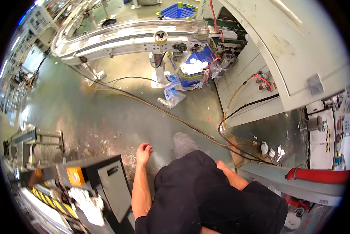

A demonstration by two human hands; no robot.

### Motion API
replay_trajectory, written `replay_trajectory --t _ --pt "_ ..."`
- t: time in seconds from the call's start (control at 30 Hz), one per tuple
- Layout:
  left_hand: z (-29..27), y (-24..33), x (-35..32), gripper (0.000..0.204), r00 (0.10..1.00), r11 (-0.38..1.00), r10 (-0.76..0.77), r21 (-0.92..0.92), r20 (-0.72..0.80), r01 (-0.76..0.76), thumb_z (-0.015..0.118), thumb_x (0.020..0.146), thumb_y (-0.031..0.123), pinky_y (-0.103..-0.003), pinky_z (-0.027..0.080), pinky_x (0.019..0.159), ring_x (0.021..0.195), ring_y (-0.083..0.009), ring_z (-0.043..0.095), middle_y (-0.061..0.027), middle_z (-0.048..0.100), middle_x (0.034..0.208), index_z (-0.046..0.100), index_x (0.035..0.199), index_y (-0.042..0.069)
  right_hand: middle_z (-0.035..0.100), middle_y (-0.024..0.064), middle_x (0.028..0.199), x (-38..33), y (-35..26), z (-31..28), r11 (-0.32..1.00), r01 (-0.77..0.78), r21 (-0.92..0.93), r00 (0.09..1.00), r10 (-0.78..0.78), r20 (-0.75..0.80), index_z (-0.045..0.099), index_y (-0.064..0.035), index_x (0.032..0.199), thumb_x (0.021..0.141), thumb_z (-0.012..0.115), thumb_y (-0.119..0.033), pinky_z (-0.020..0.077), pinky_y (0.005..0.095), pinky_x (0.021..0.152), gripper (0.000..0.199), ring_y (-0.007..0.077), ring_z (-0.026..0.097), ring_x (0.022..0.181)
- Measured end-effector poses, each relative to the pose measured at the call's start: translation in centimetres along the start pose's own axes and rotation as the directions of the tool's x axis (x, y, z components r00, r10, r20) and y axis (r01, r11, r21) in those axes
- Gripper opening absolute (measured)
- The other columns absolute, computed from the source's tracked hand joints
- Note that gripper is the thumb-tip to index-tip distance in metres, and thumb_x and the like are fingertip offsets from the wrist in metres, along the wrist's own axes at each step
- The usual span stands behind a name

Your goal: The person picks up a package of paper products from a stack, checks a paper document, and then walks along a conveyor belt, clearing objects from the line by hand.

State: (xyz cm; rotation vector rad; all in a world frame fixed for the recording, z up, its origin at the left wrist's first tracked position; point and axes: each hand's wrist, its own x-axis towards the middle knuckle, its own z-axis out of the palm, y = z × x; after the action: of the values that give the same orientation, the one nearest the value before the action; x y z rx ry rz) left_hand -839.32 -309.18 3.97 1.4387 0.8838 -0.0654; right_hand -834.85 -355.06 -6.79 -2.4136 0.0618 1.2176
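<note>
Tape with yellow and black stripes (52, 201) runs along the edge of a machine at about 8 o'clock, and just beside it, toward 7 o'clock, an orange rectangular label (75, 176) sits on the dark cabinet (105, 183). A crumpled white cloth (87, 204) lies on top of this cabinet, below the label.

The left hand (143, 152) hangs just right of the cabinet, near the centre and a little toward 6 o'clock. Its fingers are loosely curled and it holds nothing; it touches nothing, and the cabinet is the nearest thing to it. The right hand is at about 5 o'clock, behind the dark trousers; only the forearm (231, 175) shows, so I cannot tell if this hand is open or closed.

At 12 o'clock a long conveyor with clear curved guard (132, 33) crosses the view. A roll of yellowish tape (160, 37) lies on it. Above, at the top edge, stands a blue plastic basket with yellow rim (178, 10); what is inside I cannot see. Under the end of the conveyor, at about 1 o'clock, a blue crate (196, 68) lined with clear plastic bag holds small white pieces (193, 67).

At 3 o'clock a white panel carries small yellow and black striped labels (328, 134). At 4 o'clock a thick red hose (319, 175) lies on a grey ledge.
</note>
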Motion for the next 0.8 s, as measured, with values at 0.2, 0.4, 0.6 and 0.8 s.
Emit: replay_trajectory --t 0.2,0.4,0.6,0.8 --pt "-11.3 -0.3 13.1 0.03 0.986 0.993 -0.117 0.019 -0.121 0.121 0.049 0.084 0.012 -0.026 0.048 0.054 0.065 -0.0148 0.059 -0.0123 0.063 0.089 0.052 0.11 -0.002 0.067 0.0096 0.085 10.3 -22.6 -4.3 0.995 -0.062 0.082 0.996 0.055 0.076 0.067 -0.006 0.096 0.077 0.06 -0.024 0.05 0.034 0.071 0.027 0.0214 0.063 0.076" --pt "-22.2 -1.4 16.7 0.029 0.867 0.921 -0.388 -0.126 -0.311 0.367 0.047 0.083 0.01 -0.028 0.047 0.051 0.063 -0.0168 0.06 -0.0115 0.063 0.084 0.051 0.11 -0.001 0.064 0.0098 0.069 27.3 -38.4 -8.7 0.989 -0.103 0.102 0.992 0.095 0.077 0.063 -0.0024 0.089 0.082 0.053 -0.014 0.0488 0.0357 0.044 0.017 0.0217 0.06 0.051" --pt "-28.7 -3.1 18.3 0.014 0.709 0.763 -0.542 -0.618 -0.452 0.189 0.049 0.089 0.01 -0.025 0.044 0.043 0.055 -0.0123 0.055 -0.0087 0.061 0.077 0.055 0.101 0.005 0.064 0.0086 0.075 34.7 -71.7 -8.7 0.952 0.296 0.085 0.954 -0.298 0.024 0.061 -0.0051 0.095 0.082 0.051 -0.013 0.048 0.0293 0.049 0.019 0.0166 0.062 0.059" --pt "-36.7 -7.2 25.2 0.018 0.654 0.741 -0.567 -0.657 -0.501 0.138 0.055 0.08 0.014 -0.031 0.047 0.065 0.071 -0.0178 0.058 -0.0071 0.061 0.067 0.063 0.073 0.0 0.063 0.009 0.067 39.7 -92.5 0.0 0.809 0.573 -0.13 0.819 -0.564 0.104 0.063 -0.0028 0.079 0.079 0.052 -0.022 0.0481 0.0319 0.054 0.022 0.0183 0.061 0.057"
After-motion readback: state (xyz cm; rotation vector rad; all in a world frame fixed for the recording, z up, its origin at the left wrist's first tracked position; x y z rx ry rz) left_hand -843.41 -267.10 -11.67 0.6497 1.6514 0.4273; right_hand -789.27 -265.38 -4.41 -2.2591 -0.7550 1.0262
